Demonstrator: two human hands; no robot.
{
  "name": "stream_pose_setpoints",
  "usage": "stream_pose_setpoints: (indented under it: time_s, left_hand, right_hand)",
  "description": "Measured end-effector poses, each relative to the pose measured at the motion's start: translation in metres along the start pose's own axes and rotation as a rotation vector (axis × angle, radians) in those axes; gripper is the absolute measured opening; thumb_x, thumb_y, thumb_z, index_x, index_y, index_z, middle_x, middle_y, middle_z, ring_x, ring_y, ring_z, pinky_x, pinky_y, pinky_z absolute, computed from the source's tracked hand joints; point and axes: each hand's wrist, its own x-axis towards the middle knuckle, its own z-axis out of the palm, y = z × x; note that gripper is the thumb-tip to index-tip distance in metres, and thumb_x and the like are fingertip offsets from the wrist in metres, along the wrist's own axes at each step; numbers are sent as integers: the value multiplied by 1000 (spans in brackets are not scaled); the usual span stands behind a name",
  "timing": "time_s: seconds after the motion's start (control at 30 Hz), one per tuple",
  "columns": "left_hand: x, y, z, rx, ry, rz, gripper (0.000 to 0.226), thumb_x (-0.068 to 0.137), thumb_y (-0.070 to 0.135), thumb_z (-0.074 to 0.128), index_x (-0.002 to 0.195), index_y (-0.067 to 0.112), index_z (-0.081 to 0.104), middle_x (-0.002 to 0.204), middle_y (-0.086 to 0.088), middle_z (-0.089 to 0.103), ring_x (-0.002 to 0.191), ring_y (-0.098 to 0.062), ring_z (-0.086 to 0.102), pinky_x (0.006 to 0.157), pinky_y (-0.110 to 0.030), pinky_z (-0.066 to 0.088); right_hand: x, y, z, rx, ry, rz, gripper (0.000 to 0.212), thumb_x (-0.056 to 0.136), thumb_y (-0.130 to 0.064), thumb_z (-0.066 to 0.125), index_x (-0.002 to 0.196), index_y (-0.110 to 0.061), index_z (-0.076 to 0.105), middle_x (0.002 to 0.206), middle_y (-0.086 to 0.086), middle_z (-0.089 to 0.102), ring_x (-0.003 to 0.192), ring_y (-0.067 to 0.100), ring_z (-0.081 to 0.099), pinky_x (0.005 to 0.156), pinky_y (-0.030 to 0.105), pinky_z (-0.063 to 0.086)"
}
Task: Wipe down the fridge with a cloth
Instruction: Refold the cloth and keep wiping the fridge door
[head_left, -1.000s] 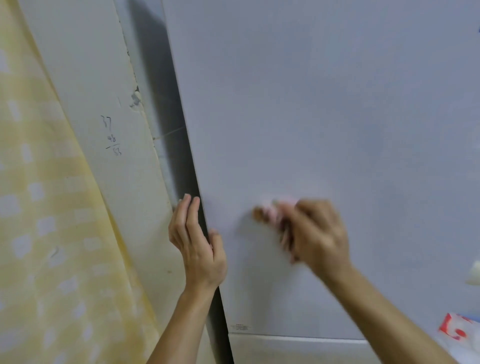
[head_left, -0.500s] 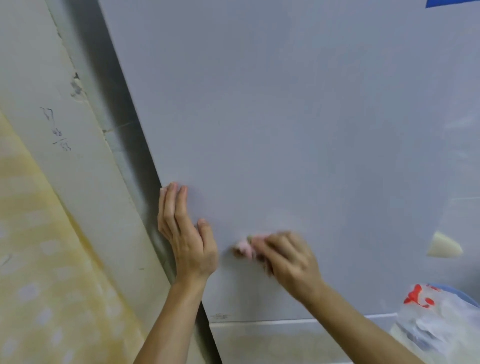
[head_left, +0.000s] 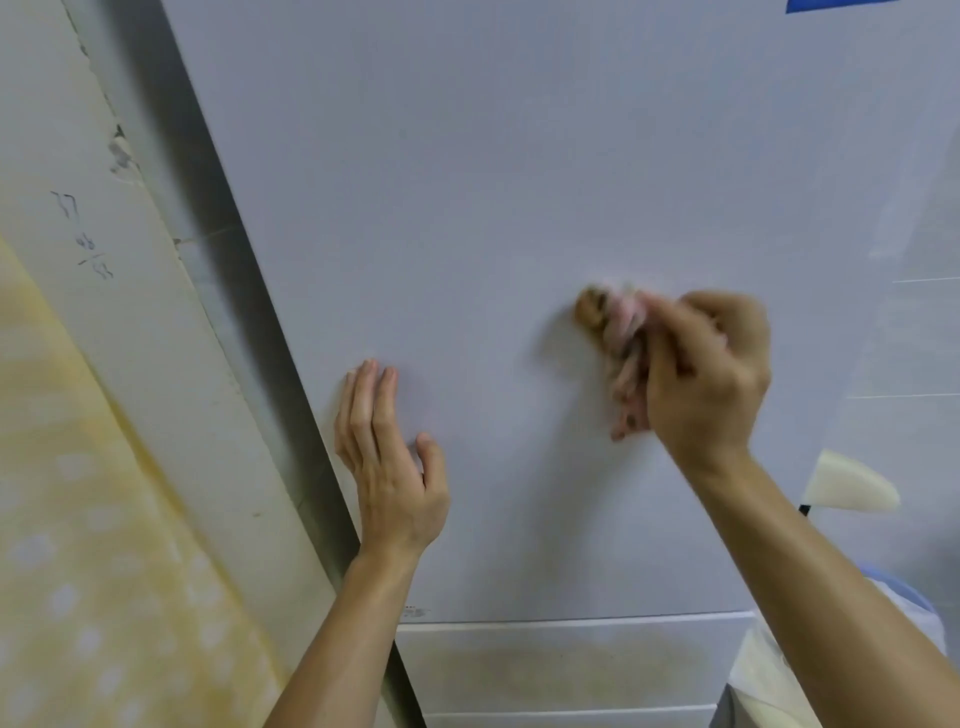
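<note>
Fingers (head_left: 675, 338) of the right hand (head_left: 711, 379) curl round a bunched pink cloth (head_left: 621, 332), held against the fridge door (head_left: 493, 171) right of centre; blur hides finer detail. The left hand (head_left: 389, 473) lies flat near the door's left edge, fingers straight and close together. Risks: the loose bunch may slip from the grip or leave streaks, and the bracing palm may smear the surface. Surroundings: wall (head_left: 135, 374) and yellow patterned fabric (head_left: 78, 545) at left, lower panel (head_left: 571, 670) beneath. A cream object (head_left: 852, 488) at right may block rightward strokes.
</note>
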Motion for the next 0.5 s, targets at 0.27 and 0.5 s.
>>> stream_pose_setpoints:
  time_s: [0.27, 0.5]
  left_hand:
    - [-2, 6, 12, 34, 36, -7, 71, 81, -4, 57, 150, -6, 42, 161, -22, 35, 155, -40, 27, 128, -49, 18]
    - [-8, 15, 22, 42, 30, 1, 70, 81, -4, 57, 150, -8, 40, 162, -22, 31, 154, -42, 27, 128, -53, 19]
  right_hand:
    - [-16, -25, 24, 41, 56, -3, 23, 106, -18, 61, 114, -7, 80, 85, 12, 60, 77, 26, 56, 71, 35, 50]
    - [-182, 15, 2, 58, -438, -291, 23, 94, -5, 75, 116, -10, 80, 90, 6, 57, 79, 27, 59, 66, 39, 52]
